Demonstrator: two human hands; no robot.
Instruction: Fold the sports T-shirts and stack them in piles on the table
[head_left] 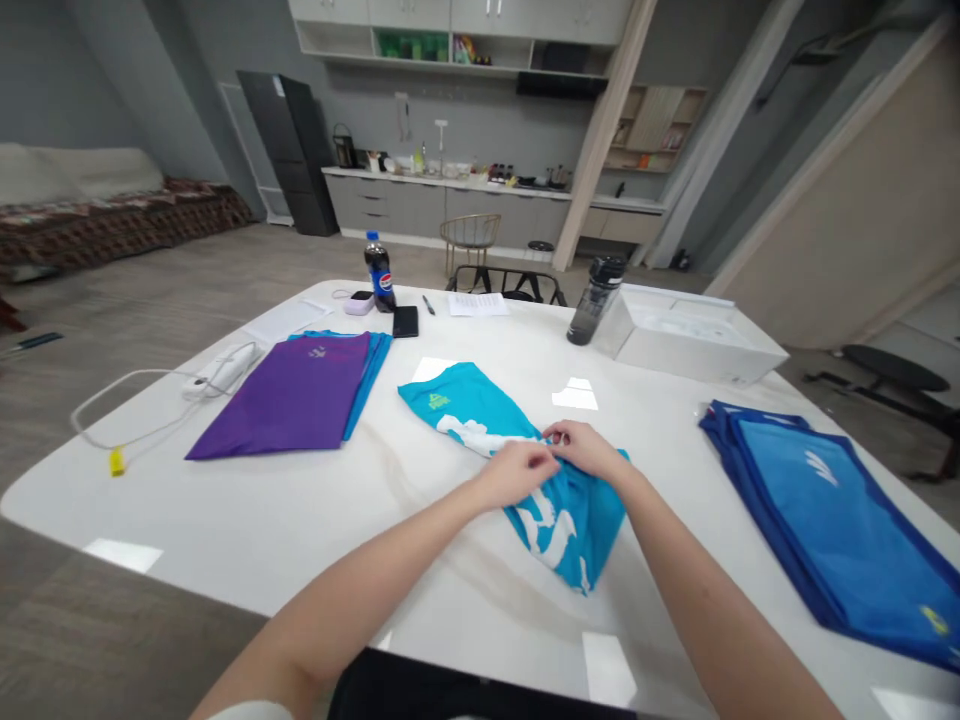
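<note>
Shirt (574, 500), turquoise with white print, lay partly bunched mid-way along the white table (300, 510). Left hand (517, 472) and right hand (585, 448), side by side, nearly closed, pinched its cloth. Leftward lay purple shirt (292, 400), folded; rightward, blue clothes (840, 510), folded. Beyond stood cola bottle (381, 275), water bottle (594, 305), white box (682, 348).

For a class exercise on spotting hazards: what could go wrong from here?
The turquoise garment is bunched under the left hand and right hand, so it may crease.

The cable loops loosely beside the purple shirt; moving the shirt might snag it.

The cola bottle stands upright near the table's far edge; a swung garment could perhaps tip it.
</note>
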